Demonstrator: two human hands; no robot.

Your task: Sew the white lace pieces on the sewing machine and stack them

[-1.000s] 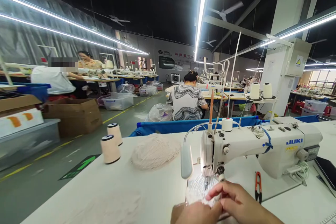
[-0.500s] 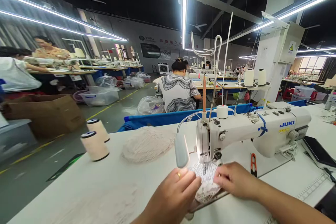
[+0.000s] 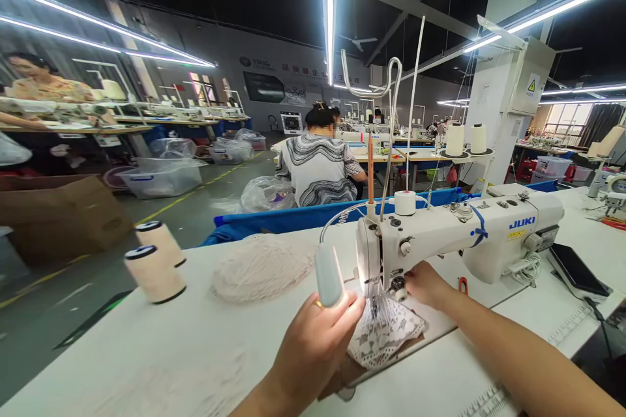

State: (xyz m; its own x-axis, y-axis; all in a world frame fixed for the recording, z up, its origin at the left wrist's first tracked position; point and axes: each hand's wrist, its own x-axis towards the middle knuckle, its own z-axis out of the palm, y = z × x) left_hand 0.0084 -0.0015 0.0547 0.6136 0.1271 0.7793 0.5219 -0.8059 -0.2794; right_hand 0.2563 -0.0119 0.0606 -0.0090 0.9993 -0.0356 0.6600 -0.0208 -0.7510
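White lace fabric point(image 3: 386, 332) lies lit up under the needle of a white sewing machine point(image 3: 435, 234). My left hand point(image 3: 317, 339), with a ring on one finger, is closed at the lace's left edge, just below the grey lamp point(image 3: 328, 277). Beyond the needle, on the right, my right hand point(image 3: 428, 285) reaches in behind the machine head; its fingertips are partly hidden by the tension knob, so their hold cannot be made out. Orange thread snips point(image 3: 463, 285) lie beside the right wrist, partly covered by it.
A pale lace pile point(image 3: 264, 267) sits left of the machine, with two cream thread cones point(image 3: 155, 273) farther left. A black-screened device point(image 3: 580, 270) rests at right. A ruler strip point(image 3: 489, 399) runs along the front edge. Ahead, a person point(image 3: 320, 163) sits beyond a blue cloth trough point(image 3: 274, 225).
My right hand has left the lace's right edge and moved back behind the machine head. More of the lace now shows. My left hand stays close by the needle. The view has shifted right.
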